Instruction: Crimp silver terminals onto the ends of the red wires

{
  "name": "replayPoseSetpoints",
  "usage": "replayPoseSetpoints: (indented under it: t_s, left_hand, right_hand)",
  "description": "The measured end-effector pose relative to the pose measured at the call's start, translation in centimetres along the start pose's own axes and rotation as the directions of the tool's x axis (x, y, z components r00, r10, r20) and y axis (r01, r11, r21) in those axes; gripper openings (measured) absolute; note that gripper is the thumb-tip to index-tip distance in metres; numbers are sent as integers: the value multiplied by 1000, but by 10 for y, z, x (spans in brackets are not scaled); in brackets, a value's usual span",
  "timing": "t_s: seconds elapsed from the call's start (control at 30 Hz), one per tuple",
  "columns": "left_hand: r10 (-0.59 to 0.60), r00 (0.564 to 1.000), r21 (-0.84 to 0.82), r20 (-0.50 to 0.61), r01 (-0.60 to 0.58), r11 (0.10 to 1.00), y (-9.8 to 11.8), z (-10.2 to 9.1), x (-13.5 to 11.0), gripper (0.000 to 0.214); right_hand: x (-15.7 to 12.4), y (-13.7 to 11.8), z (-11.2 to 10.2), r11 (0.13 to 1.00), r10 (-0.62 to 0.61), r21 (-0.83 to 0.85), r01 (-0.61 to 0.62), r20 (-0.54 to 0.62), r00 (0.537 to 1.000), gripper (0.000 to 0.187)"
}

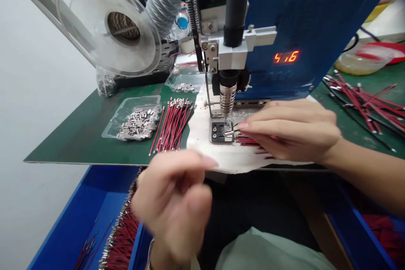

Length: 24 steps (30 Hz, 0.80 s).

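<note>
My right hand [292, 130] is closed in a pinch on a thin wire, its black end showing at the fingertips. That wire [236, 125] reaches toward a small metal connector [229, 133] on the black fixture block [218, 132]. Directly above the block stands the soldering tip [226, 112] of the machine, with a spring around its shaft. Under my right fingers lie several red and black wires [248, 139] on white cloth. My left hand [174, 202], blurred, hangs in front of the table edge. Its thumb and forefinger are apart, with nothing visible between them.
A plastic tray of metal connectors [136, 120] and a bundle of red-black wires with connectors [174, 124] lie to the left. The blue machine [303, 21] fills the back. Loose wires [363, 97] lie at right. Below the table, a blue bin [95, 190] holds wires.
</note>
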<state>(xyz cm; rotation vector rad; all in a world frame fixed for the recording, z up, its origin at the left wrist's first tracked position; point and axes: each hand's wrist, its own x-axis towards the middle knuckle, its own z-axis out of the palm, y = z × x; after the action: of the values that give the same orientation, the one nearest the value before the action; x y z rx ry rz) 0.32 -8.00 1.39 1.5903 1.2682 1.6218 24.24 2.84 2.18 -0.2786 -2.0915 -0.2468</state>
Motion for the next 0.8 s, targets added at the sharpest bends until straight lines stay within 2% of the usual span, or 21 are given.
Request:
replayPoseSetpoints:
  t_s: [0.03,0.07,0.1,0.17,0.23,0.33,0.5,0.8]
  left_hand:
    - [83,995,-23,-49,-84,996,-9,4,11,47]
    - [149,989,-53,-21,-150,987,-19,8,22,45]
    - [147,988,-76,39,-144,987,-29,11,31,46]
    - [-5,985,-42,173,13,999,-43,13,46,55]
    - [-156,954,19,255,156,988,-49,14,54,58]
    - [-243,925,49,292,239,970,-45,13,56,58]
    - [-241,926,34,289,242,970,-38,14,53,53]
    - [-248,926,47,285,245,968,-40,14,51,51]
  right_hand:
    - [0,0,1,1000,1,-5,-1,0,1000,23]
    - [0,0,1,1000,5,-9,-5,3,1000,23]
    - [0,0,1,1000,8,-12,-8,2,1000,23]
    - [0,-1,1,1000,8,-20,-8,6,1000,21]
    - [1,-1,0,1000,7,-29,-7,12,1000,19]
    - [2,-1,-2,999,9,-41,-8,30,1000,21]
    - [1,0,-1,999,-2,-34,3,24,1000,26]
    - [2,0,-6,1000,10,-17,-9,59,998,22]
